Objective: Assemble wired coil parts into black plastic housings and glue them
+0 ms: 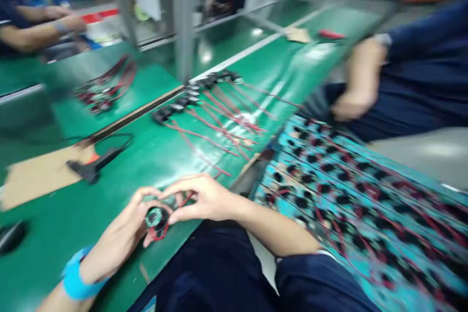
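My left hand [129, 224], with a blue band on its wrist, is closed around a small round black part [156, 218]. A green circuit board shows on the part's upper face, and a red wire loops below it. My right hand [201, 200] pinches the red wire [187, 199] beside the part, its fingertips close to the part's edge. Both hands are over the front edge of the green table [146, 161]. Beyond them lies a row of similar black parts [190, 92] with red wires [219, 126] stretched toward me.
A black hand tool [97, 163] rests by brown cardboard [40, 175] at left, near a black mouse-like object [12, 238]. To my right, a blue tray [270, 175] holds many wired parts. A co-worker's hand [356, 102] is beyond it. Wire bundles [106, 90] lie across the divider.
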A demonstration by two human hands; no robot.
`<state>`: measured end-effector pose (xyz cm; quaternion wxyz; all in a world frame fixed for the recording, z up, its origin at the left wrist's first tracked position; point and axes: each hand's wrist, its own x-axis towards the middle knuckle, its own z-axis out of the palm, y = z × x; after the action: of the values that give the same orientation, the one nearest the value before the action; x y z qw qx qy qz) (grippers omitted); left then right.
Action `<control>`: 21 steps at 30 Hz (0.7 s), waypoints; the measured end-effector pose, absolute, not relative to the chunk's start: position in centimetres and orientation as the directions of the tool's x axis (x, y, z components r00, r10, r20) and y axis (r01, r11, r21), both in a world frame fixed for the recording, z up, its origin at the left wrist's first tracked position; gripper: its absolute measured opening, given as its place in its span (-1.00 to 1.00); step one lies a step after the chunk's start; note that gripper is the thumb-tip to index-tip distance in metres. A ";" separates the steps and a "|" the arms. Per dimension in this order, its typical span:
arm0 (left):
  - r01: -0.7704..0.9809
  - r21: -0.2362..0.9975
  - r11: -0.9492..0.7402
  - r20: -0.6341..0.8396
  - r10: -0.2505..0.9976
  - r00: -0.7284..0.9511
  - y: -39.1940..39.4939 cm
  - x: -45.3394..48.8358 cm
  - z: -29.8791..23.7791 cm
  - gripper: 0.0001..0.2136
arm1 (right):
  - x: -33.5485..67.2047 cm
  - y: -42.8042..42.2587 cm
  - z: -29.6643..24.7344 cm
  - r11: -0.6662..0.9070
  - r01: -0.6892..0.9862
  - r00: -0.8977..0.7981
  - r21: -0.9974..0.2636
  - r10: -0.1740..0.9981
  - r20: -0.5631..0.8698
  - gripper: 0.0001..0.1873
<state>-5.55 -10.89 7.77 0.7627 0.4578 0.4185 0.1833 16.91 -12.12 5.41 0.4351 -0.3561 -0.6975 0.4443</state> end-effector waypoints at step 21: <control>0.357 0.727 -0.586 0.014 0.533 0.846 -4.0 12.8 2.7 -0.52 | 56.0 -26.0 7.9 -0.233 0.781 0.563 -0.579 0.664 0.492 -0.51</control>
<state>12.75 -3.98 2.72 0.3787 0.8829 0.2520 0.1161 55.98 -26.04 7.94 0.4122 -0.7819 -0.4621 -0.0712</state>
